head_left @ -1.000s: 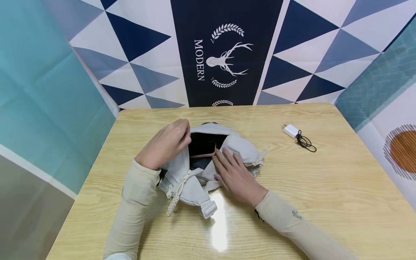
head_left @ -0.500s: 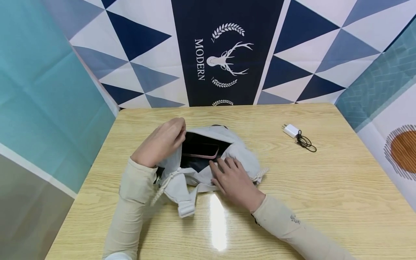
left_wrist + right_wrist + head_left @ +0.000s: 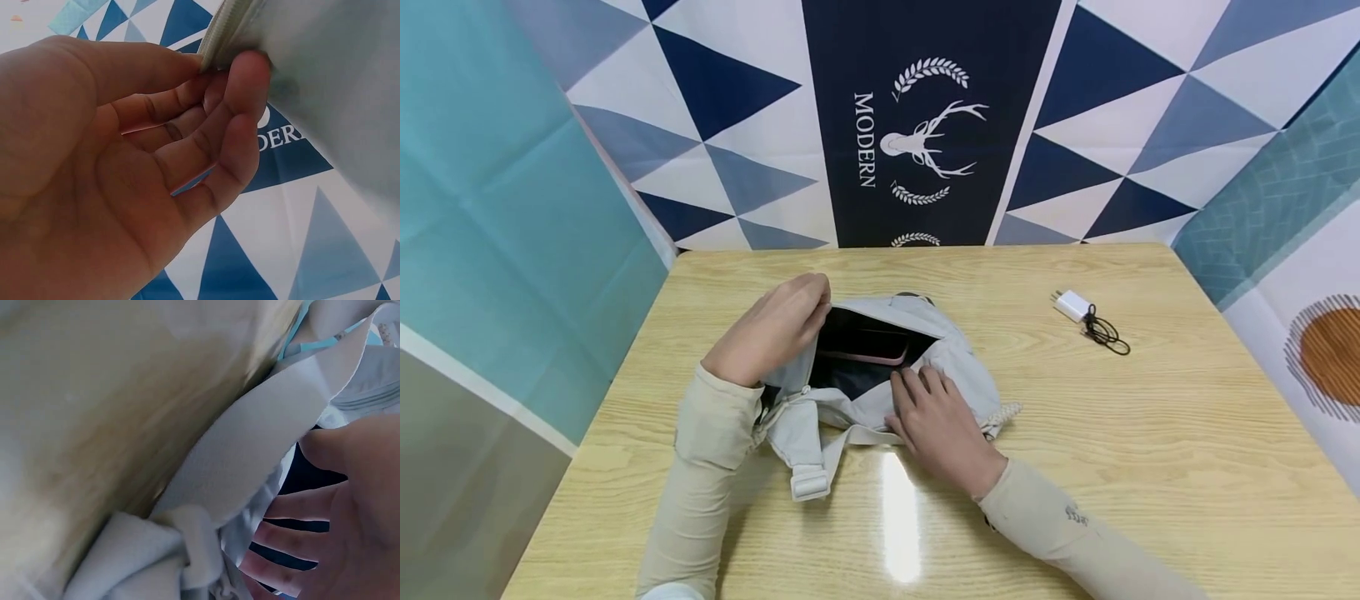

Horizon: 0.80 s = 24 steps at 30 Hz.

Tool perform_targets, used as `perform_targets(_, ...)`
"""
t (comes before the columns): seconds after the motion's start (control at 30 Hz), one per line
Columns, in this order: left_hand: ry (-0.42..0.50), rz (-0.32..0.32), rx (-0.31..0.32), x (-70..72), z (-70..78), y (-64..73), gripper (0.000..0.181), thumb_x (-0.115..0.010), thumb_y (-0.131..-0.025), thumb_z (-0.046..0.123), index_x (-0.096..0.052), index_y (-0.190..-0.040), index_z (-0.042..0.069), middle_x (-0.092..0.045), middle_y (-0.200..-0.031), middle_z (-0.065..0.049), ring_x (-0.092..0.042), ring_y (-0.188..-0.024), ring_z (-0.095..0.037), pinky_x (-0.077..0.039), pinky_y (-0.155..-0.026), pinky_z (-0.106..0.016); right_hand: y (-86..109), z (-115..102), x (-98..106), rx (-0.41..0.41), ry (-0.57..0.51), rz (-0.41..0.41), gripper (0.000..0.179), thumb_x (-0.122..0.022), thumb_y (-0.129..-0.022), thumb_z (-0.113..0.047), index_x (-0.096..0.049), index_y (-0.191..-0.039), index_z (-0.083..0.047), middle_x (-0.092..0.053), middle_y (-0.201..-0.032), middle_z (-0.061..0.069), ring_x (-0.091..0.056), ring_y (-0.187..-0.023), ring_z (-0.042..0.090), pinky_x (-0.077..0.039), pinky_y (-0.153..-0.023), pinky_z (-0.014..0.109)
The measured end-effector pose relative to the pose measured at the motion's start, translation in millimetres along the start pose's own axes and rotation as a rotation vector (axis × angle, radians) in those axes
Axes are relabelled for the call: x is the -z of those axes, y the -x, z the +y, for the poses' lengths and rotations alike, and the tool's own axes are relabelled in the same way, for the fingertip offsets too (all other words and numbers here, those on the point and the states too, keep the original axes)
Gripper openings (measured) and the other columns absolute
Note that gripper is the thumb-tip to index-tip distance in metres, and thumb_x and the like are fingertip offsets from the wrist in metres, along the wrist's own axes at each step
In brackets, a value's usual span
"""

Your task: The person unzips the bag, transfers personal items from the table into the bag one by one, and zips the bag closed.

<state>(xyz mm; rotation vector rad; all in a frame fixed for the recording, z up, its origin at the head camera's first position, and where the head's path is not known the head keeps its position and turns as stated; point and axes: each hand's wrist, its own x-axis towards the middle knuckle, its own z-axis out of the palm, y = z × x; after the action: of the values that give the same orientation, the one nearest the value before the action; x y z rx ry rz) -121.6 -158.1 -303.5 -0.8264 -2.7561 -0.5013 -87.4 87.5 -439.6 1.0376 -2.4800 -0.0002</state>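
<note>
A light grey fabric bag [image 3: 968, 379] lies on the table with its zipped mouth spread and a dark lining showing. Inside rests a phone [image 3: 880, 347] with a pink edge, screen up. My left hand [image 3: 773, 329] pinches the left end of the mouth; its thumb and fingertips grip the zipper edge [image 3: 226, 28] in the left wrist view. On the near side of the bag, my right hand [image 3: 946, 427] rests with relaxed fingers along the front edge. The right wrist view shows those fingers laid against the bag, beside a wide grey strap [image 3: 244, 456].
The strap's buckle [image 3: 810, 483] lies on the table [image 3: 1112, 467] in front of the bag. A white charger plug [image 3: 1072, 305] with a coiled black cable [image 3: 1103, 332] sits at the back right. A patterned cloth [image 3: 752, 167] hangs behind the table.
The bag has shifted and turned, its buckle swinging left and its mouth spreading wider around the phone. My right hand has moved slightly nearer to me; the left still pinches the edge.
</note>
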Motion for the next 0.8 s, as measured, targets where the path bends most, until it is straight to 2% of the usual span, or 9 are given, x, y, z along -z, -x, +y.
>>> perform_targets(0.23, 0.002, -0.004, 0.007, 0.3, 0.7, -0.4, 0.012, -0.050, -0.103, 0.006, -0.056, -0.092, 0.005, -0.052, -0.080, -0.005, -0.049, -0.067, -0.019, -0.045, -0.061, -0.031, 9.5, -2.1, 10.6, 0.062, 0.018, 0.012, 0.054, -0.061, -0.097, -0.036, -0.055, -0.133, 0.003, -0.055, -0.132, 0.021, -0.049, -0.120, 0.040, -0.043, -0.101, 0.051)
perform_targets(0.37, 0.012, -0.004, 0.003, 0.0, 0.8, -0.2, 0.012, -0.051, -0.103, 0.004, -0.057, -0.092, 0.003, -0.052, -0.080, -0.006, -0.049, -0.068, -0.019, -0.045, -0.062, -0.031, 14.4, -2.0, 20.3, 0.049, -0.013, 0.000, 0.055, -0.062, -0.097, -0.036, -0.052, -0.138, -0.001, -0.054, -0.133, 0.020, -0.049, -0.125, 0.040, -0.043, -0.101, 0.050)
perform_targets(0.5, 0.013, 0.000, 0.001, 0.2, 0.6, -0.2, 0.014, -0.049, -0.103, 0.005, -0.056, -0.091, 0.004, -0.052, -0.079, -0.006, -0.048, -0.068, -0.019, -0.044, -0.062, -0.032, 19.6, 2.3, 32.4, 0.022, -0.093, -0.003, 0.064, -0.062, -0.098, -0.033, -0.040, -0.149, -0.003, -0.052, -0.139, 0.021, -0.046, -0.130, 0.040, -0.041, -0.103, 0.050)
perform_targets(0.63, 0.010, 0.006, -0.005, -0.1, 0.1, 0.0, 0.015, -0.049, -0.103, 0.004, -0.056, -0.090, 0.005, -0.051, -0.079, -0.006, -0.048, -0.068, -0.019, -0.044, -0.062, -0.031, 22.8, 13.2, 44.7, 0.017, -0.165, 0.049, 0.060, -0.053, -0.103, -0.032, -0.035, -0.153, -0.004, -0.051, -0.140, 0.021, -0.046, -0.130, 0.038, -0.040, -0.105, 0.050)
perform_targets(0.8, 0.013, 0.006, -0.003, -0.9, 0.7, 0.2, 0.015, -0.049, -0.103, 0.004, -0.056, -0.089, 0.005, -0.052, -0.079, -0.006, -0.049, -0.068, -0.019, -0.045, -0.062, -0.031, 24.9, 34.9, 55.1, -0.004, -0.243, 0.135, 0.051, -0.048, -0.105, -0.029, -0.044, -0.148, -0.003, -0.055, -0.137, 0.020, -0.050, -0.126, 0.035, -0.041, -0.105, 0.049)
